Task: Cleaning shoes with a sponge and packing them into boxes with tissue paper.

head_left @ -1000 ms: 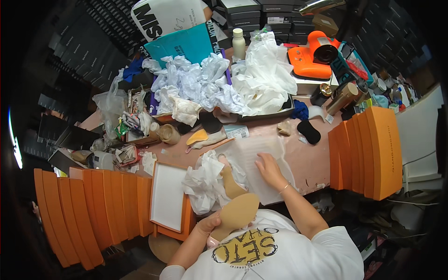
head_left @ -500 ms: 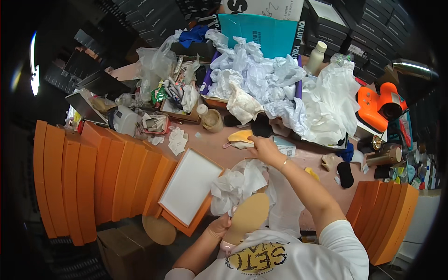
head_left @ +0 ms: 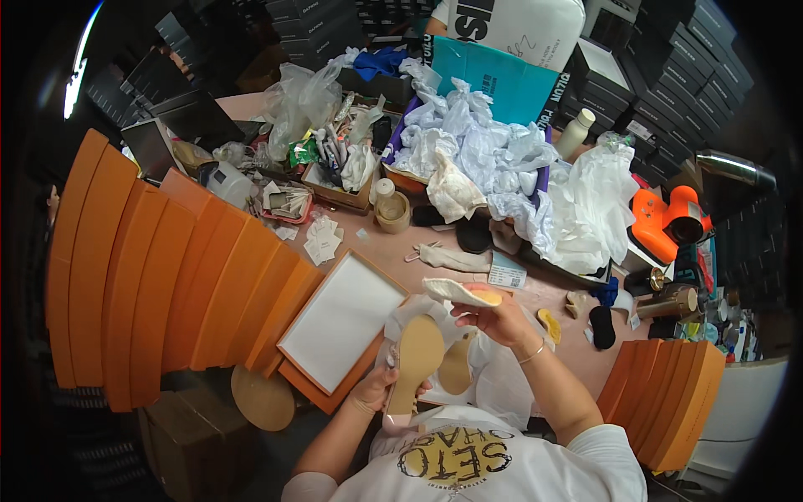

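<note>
Centrally, just below the middle of the frame, the left hand (head_left: 378, 390) has its fingers wrapped around the heel end of a tan, flat-soled shoe (head_left: 414, 361), held sole-up and tilted toward the upper right. The right hand (head_left: 493, 316), slightly above and to the right, pinches a cream-coloured shoe insole with a yellow pad (head_left: 458, 292) between closed fingers, just above the shoe's toe. A second tan sole (head_left: 457, 368) lies on crumpled white tissue paper (head_left: 493, 381) beneath both hands. Immediately left, an open orange shoebox lid with white lining (head_left: 339, 322) rests on the pinkish surface (head_left: 393, 251). Stacked orange boxes (head_left: 159, 276) fill the left side; a heap of white wrapping paper (head_left: 502, 167) occupies the upper centre.
</note>
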`<state>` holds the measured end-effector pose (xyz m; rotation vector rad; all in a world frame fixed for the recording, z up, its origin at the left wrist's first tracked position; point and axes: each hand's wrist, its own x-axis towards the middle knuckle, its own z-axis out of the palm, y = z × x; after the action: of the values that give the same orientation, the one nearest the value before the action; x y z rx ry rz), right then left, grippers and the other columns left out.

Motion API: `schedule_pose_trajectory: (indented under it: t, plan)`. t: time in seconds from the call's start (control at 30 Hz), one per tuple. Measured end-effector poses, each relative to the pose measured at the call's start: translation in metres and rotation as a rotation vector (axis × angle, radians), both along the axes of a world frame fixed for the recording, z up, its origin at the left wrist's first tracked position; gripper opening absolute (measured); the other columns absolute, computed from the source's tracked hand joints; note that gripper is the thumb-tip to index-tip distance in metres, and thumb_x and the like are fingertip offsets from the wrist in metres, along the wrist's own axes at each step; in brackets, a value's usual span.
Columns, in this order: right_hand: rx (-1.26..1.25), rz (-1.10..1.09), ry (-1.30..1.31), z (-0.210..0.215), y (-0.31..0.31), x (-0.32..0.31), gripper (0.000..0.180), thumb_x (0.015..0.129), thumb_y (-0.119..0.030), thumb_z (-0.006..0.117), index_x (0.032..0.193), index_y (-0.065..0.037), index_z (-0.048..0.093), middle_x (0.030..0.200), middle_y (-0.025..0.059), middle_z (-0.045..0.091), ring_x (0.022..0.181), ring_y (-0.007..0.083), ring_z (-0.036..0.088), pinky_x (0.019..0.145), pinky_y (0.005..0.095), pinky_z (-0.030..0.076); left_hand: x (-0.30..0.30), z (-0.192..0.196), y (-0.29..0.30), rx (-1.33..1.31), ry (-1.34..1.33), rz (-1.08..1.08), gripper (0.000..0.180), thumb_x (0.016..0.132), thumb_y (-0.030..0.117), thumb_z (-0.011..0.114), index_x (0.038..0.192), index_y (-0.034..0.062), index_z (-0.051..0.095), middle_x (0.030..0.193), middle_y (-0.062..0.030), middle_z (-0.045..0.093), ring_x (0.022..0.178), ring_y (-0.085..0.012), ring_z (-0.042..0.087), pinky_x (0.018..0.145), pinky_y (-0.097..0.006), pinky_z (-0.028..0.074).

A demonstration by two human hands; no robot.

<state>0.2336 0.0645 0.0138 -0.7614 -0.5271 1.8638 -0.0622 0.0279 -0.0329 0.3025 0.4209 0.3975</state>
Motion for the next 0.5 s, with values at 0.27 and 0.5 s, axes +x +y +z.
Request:
schedule_pose_trajectory:
  t: [0.27,0.5]
  plan:
    - [0.493,0.177,-1.348,0.089,-0.105,-0.040,0.037,0.088,-0.036,0.060,0.097,-0.001,0.056,0.107,0.0129,0.055,0.093,0.0295,0.056,0.082,0.0379,0.045,0.049,0.063,-0.011,0.173,0.069,-0.193,0.072,0.085,0.047,0.065,0.137,0.0112,0.030,0.124,-0.0122,0.051,0.100,-0.0232,0.063,0.082,-0.037,0.056]
    - [0.538,-0.246,-1.162,0.039,-0.137,-0.033,0.028,0.088,-0.027,0.062,0.097,-0.001,0.057,0.091,0.0138,0.052,0.077,0.0270,0.052,0.065,0.0349,0.044,0.044,0.043,-0.031,-0.044,-0.007,-0.133,0.063,0.083,0.051,0.064,0.120,0.0020,0.050,0.096,-0.0142,0.063,0.081,-0.0253,0.066,0.068,-0.031,0.057]
